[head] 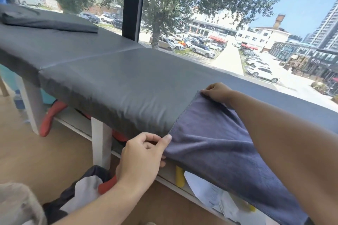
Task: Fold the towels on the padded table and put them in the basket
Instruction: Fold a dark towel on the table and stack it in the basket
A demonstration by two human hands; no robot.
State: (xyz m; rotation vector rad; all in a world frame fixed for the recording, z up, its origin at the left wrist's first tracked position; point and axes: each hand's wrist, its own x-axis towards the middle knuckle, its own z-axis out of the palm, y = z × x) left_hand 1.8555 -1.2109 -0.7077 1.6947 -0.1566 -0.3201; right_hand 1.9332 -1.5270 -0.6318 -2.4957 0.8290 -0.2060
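Note:
A dark blue-grey towel (210, 139) lies spread over the right part of the black padded table (113, 78) and hangs over its near edge. My left hand (144, 153) pinches the towel's near left corner between thumb and fingers at the table's front edge. Farther back on the tabletop, my right hand (217, 91) pinches the towel's far left corner. The towel's left hem runs straight between the two hands. My right forearm crosses over the towel. No basket is clearly in view.
A folded black pad (49, 21) lies at the table's far left. Below the table are white legs (101, 144), red items (52, 115), a yellow piece (180, 176) and white papers (206, 190). A dark and white cloth bundle (82, 192) sits on the floor by my left arm. A large window stands behind the table.

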